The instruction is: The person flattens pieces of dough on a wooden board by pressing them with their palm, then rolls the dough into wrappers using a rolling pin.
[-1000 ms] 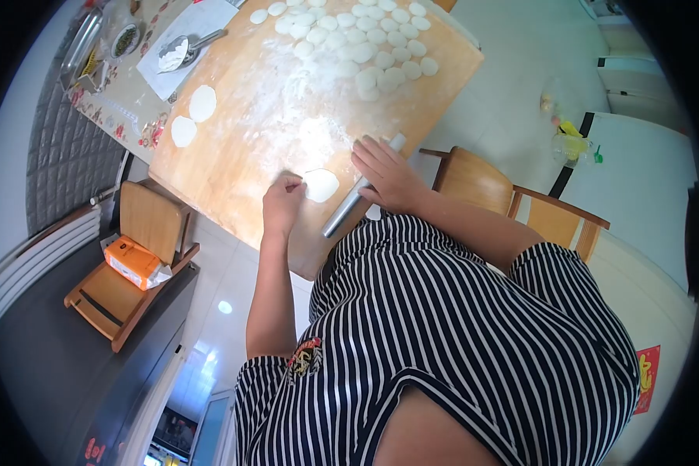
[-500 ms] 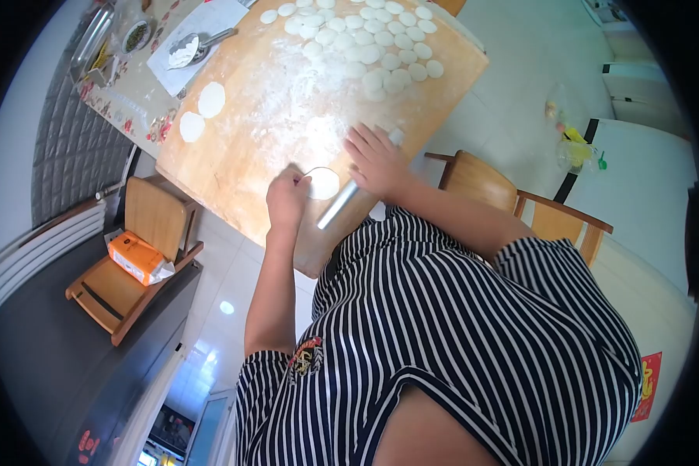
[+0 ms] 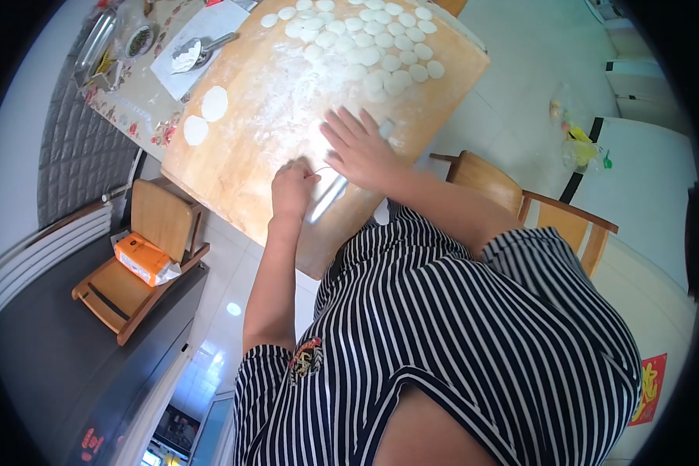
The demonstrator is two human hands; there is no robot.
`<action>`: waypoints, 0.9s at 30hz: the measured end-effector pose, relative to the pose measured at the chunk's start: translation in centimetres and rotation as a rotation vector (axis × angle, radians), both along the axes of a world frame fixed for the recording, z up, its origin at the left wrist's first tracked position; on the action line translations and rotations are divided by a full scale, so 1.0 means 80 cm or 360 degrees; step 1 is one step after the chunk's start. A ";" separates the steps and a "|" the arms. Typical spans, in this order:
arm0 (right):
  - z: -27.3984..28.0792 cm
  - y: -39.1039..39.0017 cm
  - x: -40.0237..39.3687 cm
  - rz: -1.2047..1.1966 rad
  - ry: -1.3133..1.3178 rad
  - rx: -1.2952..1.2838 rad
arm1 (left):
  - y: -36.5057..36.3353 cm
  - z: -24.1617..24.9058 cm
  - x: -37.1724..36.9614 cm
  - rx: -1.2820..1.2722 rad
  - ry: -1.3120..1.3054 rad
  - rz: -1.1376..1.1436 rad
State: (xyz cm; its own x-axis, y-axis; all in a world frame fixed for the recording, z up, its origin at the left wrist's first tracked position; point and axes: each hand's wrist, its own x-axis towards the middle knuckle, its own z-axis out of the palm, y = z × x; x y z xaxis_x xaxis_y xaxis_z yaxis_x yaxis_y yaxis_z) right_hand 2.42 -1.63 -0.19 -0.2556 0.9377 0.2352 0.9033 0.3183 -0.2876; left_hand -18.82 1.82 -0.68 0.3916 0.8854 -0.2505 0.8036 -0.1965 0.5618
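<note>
A round dough wrapper (image 3: 321,183) lies on the floured wooden board (image 3: 241,167), partly covered by the rolling pin and my hands. My left hand (image 3: 293,190) is closed, thumb and fingers pinching the wrapper's left edge. Flat across the rolling pin (image 3: 326,203) rests my right hand (image 3: 359,153), its fingers stretched out and spread. The pin slants from lower left to upper right over the wrapper. Two larger rolled wrappers (image 3: 214,103) lie at the board's left side. Several small flattened dough discs (image 3: 369,56) cluster at the far right.
A metal scoop of flour (image 3: 188,56) sits on white paper beyond the board's left edge, with a small bowl (image 3: 139,42) farther off. At left, a wooden chair (image 3: 110,295) carries an orange package (image 3: 141,258). Another chair (image 3: 485,180) stands right.
My right hand and the rolling pin have moved forward and left, onto the wrapper. My left hand still pinches the wrapper's edge. The view has shifted slightly.
</note>
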 end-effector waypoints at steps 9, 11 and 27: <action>-0.017 -0.057 0.043 0.0207 -0.0016 -0.0151 | -0.012 -0.001 -0.021 -0.0676 -0.0112 0.0452; 0.001 -0.007 0.018 0.0198 -0.0006 -0.0084 | 0.002 0.006 -0.009 -0.0698 0.0086 0.0407; -0.016 -0.053 0.031 0.0189 0.0037 -0.0129 | -0.032 0.000 -0.035 -0.0684 -0.0162 0.0480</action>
